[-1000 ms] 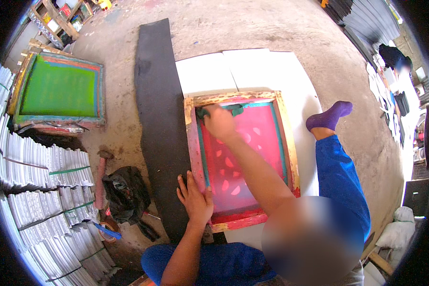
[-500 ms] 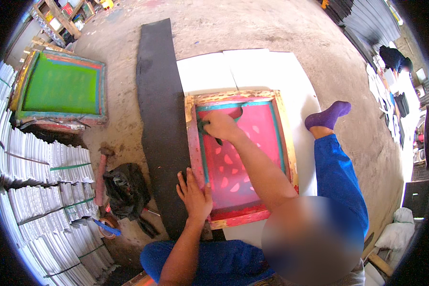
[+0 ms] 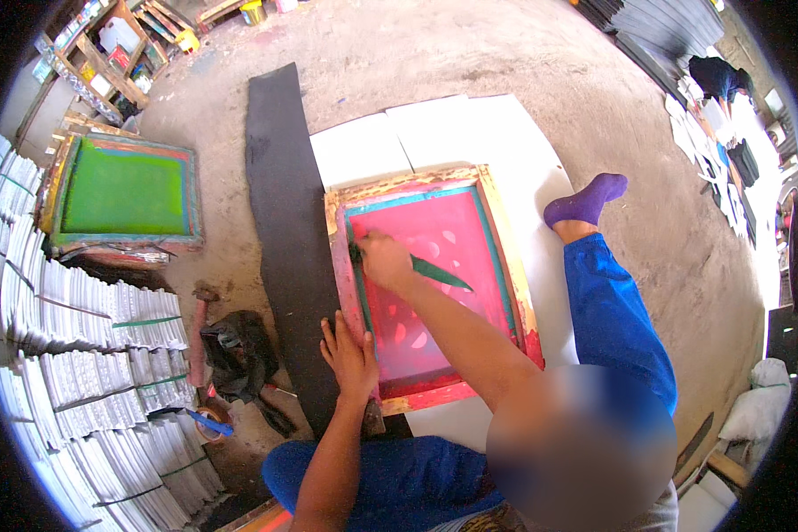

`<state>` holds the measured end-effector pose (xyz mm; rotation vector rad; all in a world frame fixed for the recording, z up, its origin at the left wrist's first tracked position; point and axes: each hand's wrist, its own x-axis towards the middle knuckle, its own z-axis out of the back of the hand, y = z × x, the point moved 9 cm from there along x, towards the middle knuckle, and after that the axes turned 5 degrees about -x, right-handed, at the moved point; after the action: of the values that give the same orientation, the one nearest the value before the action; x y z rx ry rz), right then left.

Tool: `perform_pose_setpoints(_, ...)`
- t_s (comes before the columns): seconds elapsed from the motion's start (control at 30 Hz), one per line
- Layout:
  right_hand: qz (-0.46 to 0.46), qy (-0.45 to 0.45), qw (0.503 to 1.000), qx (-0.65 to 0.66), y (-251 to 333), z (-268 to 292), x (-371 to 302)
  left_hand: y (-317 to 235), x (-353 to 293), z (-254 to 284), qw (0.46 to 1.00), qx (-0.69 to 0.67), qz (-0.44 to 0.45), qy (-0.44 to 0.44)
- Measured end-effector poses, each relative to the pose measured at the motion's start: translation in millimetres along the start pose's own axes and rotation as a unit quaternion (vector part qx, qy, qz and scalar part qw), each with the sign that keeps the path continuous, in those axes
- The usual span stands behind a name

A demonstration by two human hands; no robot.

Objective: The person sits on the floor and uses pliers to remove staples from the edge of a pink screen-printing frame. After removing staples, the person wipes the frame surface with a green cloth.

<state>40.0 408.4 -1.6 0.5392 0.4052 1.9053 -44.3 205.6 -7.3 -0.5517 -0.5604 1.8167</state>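
Note:
A wooden screen-printing frame (image 3: 505,257) with pink mesh (image 3: 408,222) lies flat before me. Pale rounded shapes show through the mesh. My right hand (image 3: 387,262) is closed round a dark green squeegee (image 3: 439,273) and holds it against the mesh, left of the middle; fingers hide its left part. My left hand (image 3: 349,362) lies with fingers spread at the frame's lower left edge, its fingertips over a long black strip (image 3: 284,177). White sheets (image 3: 457,133) stick out under the frame at its far and right sides.
A second frame with green mesh (image 3: 124,191) rests at the left, beyond stacks of tied white sheets (image 3: 89,310). A hammer (image 3: 199,332), a black plastic bag (image 3: 239,355) and a tape roll (image 3: 211,424) lie between stacks and strip. My purple-socked foot (image 3: 590,202) is at the right.
My right hand has drawn the squeegee toward me over the mesh, and more of its blade shows. The left hand stays at the frame's edge. The whole view has shifted slightly.

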Motion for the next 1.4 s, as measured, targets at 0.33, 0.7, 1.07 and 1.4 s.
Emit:
perform_pose_setpoints(0.33,-0.117,-0.044,0.989,0.08,-38,54,1,5,1,-1,1.0,0.008,0.017,-0.017)
perform_pose_setpoints(0.7,0.287,0.016,0.926,-0.246,-34,9,33,1,2,-5,1.0,-0.002,0.001,-0.014)
perform_pose_setpoints(1.07,0.023,0.106,0.863,-0.493,-129,73,23,5,0,-1,1.0,-0.006,-0.001,-0.025)
perform_pose_setpoints(1.4,-0.054,0.295,0.873,-0.385,-113,100,-40,11,-2,-4,1.0,0.01,0.004,-0.028)
